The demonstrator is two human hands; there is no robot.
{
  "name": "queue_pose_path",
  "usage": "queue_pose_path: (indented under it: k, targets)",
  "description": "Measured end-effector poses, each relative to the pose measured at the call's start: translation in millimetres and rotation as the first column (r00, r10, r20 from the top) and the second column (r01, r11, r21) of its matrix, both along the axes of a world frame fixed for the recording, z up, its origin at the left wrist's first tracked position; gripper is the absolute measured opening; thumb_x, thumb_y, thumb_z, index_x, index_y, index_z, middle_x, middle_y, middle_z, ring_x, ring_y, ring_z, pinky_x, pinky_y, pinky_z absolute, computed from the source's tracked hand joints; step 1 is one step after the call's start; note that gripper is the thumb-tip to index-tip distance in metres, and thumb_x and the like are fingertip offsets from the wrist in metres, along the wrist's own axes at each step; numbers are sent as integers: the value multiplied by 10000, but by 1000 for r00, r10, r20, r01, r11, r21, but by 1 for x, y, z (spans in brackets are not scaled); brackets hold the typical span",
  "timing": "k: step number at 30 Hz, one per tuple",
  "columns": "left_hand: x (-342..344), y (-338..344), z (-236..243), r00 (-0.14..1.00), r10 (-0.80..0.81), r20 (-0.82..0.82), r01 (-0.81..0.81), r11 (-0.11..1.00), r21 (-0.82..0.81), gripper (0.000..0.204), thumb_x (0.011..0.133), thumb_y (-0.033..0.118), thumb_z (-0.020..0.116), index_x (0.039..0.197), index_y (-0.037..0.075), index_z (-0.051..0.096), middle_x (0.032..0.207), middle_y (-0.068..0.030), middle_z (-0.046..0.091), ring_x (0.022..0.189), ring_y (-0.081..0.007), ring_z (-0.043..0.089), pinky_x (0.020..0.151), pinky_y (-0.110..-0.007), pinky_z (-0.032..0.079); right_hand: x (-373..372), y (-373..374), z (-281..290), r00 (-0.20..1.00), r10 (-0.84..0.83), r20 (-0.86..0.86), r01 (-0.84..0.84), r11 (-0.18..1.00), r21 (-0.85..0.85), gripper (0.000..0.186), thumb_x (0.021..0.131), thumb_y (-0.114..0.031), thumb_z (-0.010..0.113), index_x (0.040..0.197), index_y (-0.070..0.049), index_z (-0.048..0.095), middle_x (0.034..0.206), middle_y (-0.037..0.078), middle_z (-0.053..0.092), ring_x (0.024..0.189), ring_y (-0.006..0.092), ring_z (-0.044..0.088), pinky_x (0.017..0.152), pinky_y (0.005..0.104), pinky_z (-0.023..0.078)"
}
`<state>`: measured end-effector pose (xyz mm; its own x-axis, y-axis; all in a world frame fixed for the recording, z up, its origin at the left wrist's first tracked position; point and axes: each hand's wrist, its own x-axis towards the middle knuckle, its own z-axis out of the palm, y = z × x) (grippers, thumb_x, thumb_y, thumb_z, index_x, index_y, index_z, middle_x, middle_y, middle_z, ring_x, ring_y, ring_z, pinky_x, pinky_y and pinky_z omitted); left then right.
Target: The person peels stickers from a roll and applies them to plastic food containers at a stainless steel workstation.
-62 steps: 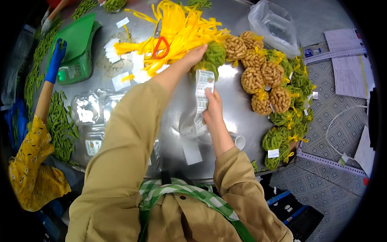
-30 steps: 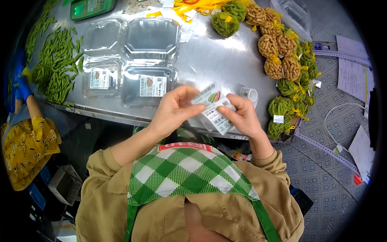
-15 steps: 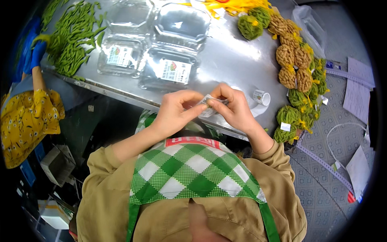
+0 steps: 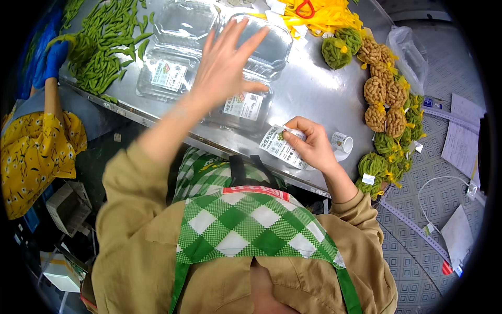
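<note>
My left hand [image 4: 225, 65] is raised over the right one of two clear plastic clamshell boxes, its fingers spread and nothing in them. Partly hidden under that hand is this right box [image 4: 278, 56], lying open with a printed label [image 4: 246, 106] on its near half. To its left the other clear box [image 4: 196, 83] also lies open, bearing a similar label [image 4: 168, 75]. Between thumb and fingers, my right hand [image 4: 314, 145] pinches a white printed sticker label [image 4: 277, 145] near the table's front edge. A small white label roll [image 4: 342, 142] stands just right of that hand.
Green bean pods [image 4: 104, 47] are heaped at the left, where a co-worker's blue-gloved hand [image 4: 56, 57] reaches in. Net bundles of peanuts [image 4: 376, 90] and green pods [image 4: 372, 166] line the right edge. Yellow netting [image 4: 329, 15] with red-handled scissors [image 4: 305, 9] lies at the back.
My left hand has let go of the label and moved up and forward over the right box, its fingers spreading. My right hand keeps the label, now turned flat and more visible.
</note>
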<state>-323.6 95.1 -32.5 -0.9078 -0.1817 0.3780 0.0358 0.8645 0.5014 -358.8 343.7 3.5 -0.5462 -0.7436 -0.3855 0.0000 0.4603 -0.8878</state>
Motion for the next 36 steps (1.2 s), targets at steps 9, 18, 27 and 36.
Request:
queue_pose_path:
  k: [9,18,27,36]
  targets:
    - [-88,-40,-22,866,-266,424,428,833,-351,1055,484,252,868,1403,242,348,1366,-181,398,1257,-346,387,1022,-471,345,-2,9,0,995,14,-95,-14,1000,4,96,858,-76,616,903,8,616,739,45,621,678,70,537,620,236,442]
    - [-59,-54,48,932,-314,182,352,902,-249,1076,456,178,870,1404,239,364,1312,-112,458,1219,-302,424,1002,-430,371,-57,-4,-2,895,-309,323,402,871,-281,62,861,-67,611,905,-25,599,1164,110,571,860,119,616,750,235,495]
    - [7,-104,62,957,174,-232,-49,885,463,788,771,460,695,1400,128,358,1314,-112,472,1214,-237,435,935,-406,386,-59,-81,2,809,157,566,253,776,-578,169,838,-168,654,913,-27,598,1027,83,574,863,107,556,720,234,477]
    - [67,-161,-3,945,198,261,-310,288,906,796,861,683,406,1256,-5,471,659,51,350,543,-52,341,530,-196,288,-45,-122,-15,914,68,400,82,934,-347,97,843,-89,640,889,-8,612,1107,94,605,968,109,548,830,252,438]
